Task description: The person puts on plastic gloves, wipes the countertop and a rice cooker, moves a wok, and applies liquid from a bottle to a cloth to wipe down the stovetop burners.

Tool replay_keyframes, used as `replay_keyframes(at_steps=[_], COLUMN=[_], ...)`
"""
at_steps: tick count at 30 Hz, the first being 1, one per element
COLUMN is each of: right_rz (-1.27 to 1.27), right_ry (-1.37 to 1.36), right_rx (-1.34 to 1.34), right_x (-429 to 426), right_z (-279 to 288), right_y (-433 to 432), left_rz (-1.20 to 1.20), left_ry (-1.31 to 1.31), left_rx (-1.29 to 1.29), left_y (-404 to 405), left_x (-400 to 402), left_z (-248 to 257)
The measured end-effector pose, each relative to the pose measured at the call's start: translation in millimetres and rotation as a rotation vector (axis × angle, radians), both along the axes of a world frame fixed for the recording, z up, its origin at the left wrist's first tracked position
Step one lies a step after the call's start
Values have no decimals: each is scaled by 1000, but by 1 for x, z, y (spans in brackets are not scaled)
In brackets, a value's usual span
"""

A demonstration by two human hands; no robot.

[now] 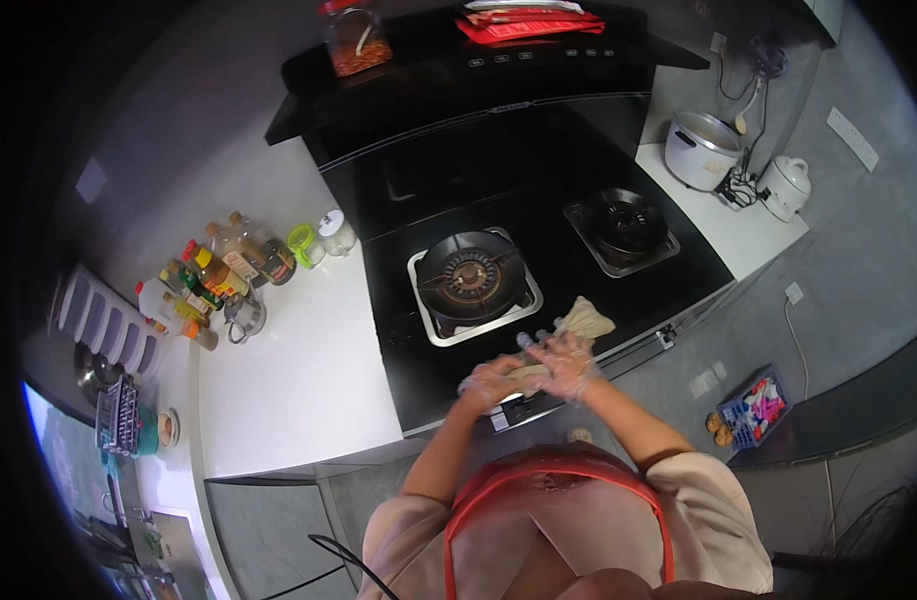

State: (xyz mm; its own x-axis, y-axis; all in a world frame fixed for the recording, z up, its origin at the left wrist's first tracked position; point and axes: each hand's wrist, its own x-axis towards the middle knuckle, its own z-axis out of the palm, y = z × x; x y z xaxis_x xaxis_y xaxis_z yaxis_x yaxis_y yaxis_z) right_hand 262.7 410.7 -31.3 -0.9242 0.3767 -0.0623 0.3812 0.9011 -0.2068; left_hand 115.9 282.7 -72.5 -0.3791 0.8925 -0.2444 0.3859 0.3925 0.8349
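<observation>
Both of my hands wear clear plastic gloves and are at the front edge of a black glass gas cooktop (421, 401). A beige cloth (586, 321) is bunched between them, with one end fanned out on the glass beyond my right hand. My left hand (491, 382) is closed around the cloth's near part. Over its middle lies my right hand (566, 366), fingers bent across it and partly hiding it. Just beyond the hands is the left burner (469, 277), in a square metal tray. The right burner (625, 220) sits farther off.
Seasoning bottles (218, 274) and a metal-and-glass pitcher (246, 319) crowd the left white counter (301, 397). A black range hood (458, 82) overhangs the back. At the right stand a rice cooker (702, 150) and a small white electric pot (785, 187). A blue basket (755, 409) is low at the right.
</observation>
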Motion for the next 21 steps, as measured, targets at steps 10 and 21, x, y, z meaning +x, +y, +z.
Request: replay_keyframes(at_steps=[10, 21], right_rz=[-303, -1080], right_ry=[486, 39], right_rx=[228, 243], right_x=[28, 159], right_z=[-29, -68], right_y=[128, 375], left_rz=[539, 943], left_ry=[-31, 182], left_rx=[91, 190], left_y=[-42, -33], left_x=[-55, -31], left_z=[-37, -45])
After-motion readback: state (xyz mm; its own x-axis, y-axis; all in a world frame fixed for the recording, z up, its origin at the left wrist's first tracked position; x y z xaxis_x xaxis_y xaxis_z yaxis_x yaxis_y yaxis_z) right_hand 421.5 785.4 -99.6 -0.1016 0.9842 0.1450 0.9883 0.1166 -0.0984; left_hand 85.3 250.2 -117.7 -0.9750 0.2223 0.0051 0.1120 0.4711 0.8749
